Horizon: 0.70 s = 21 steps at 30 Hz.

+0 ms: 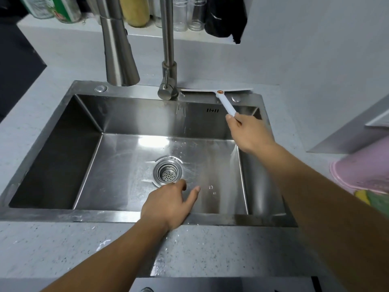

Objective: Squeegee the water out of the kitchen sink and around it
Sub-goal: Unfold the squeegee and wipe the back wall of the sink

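While my right hand point(248, 133) grips the squeegee point(219, 92) handle, its blade lies left-right along the sink point(52, 213) far rim, and my left hand point(168, 205) rests open, empty.

A pale speckled counter point(52, 249) held the steel sink point(63, 217); a pink bowl point(366, 173) sat at its right edge.

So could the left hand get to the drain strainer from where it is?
Probably yes. The left hand hangs open over the sink's front rim, fingertips just short of the drain strainer, with nothing between them. The right hand holds the squeegee far back.
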Tool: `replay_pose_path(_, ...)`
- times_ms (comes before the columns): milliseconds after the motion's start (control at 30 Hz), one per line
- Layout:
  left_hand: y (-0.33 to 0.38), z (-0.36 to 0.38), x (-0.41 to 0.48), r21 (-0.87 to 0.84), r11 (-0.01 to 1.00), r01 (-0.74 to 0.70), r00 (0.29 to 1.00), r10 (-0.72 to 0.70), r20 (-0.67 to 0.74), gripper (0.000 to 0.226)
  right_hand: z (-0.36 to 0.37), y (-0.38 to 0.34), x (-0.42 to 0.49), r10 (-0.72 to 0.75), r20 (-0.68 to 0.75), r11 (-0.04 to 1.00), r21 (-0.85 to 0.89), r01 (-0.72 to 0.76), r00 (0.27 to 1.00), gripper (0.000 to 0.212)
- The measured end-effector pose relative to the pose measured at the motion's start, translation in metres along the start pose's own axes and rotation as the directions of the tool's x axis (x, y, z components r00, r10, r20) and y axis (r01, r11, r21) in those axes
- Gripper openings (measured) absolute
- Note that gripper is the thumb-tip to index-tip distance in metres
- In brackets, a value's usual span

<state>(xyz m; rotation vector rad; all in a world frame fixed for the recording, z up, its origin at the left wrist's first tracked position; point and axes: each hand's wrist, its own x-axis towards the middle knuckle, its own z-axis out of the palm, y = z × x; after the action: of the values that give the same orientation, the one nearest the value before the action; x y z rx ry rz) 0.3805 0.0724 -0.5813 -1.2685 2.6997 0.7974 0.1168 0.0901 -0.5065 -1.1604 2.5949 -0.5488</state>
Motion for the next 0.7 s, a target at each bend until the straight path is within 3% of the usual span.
replay_pose_path(167,-0.001,0.002,0.001,0.005,1.000,-0.010,1.000,0.010,-0.008,0.066,-0.027,0.020,-0.066,0.016,-0.013,0.994,0.107,-0.015,1.000,0.051)
replay_pose_path(333,-0.006,0.009,0.005,0.003,1.000,-0.017,0.999,0.017,-0.034,0.067,-0.055,0.018,-0.014,0.053,-0.108,0.997,0.056,-0.047,0.993,0.051)
replay_pose_path(467,-0.012,0.015,0.008,0.013,1.000,-0.013,0.998,0.014,-0.063,0.068,-0.043,0.037,0.038,0.139,-0.085,0.989,-0.029,-0.142,0.987,0.055)
replay_pose_path(700,-0.012,0.017,0.011,0.031,0.999,-0.021,0.999,0.022,-0.044,0.071,-0.031,0.062,-0.015,0.137,-0.069,0.991,0.009,-0.136,0.988,0.046)
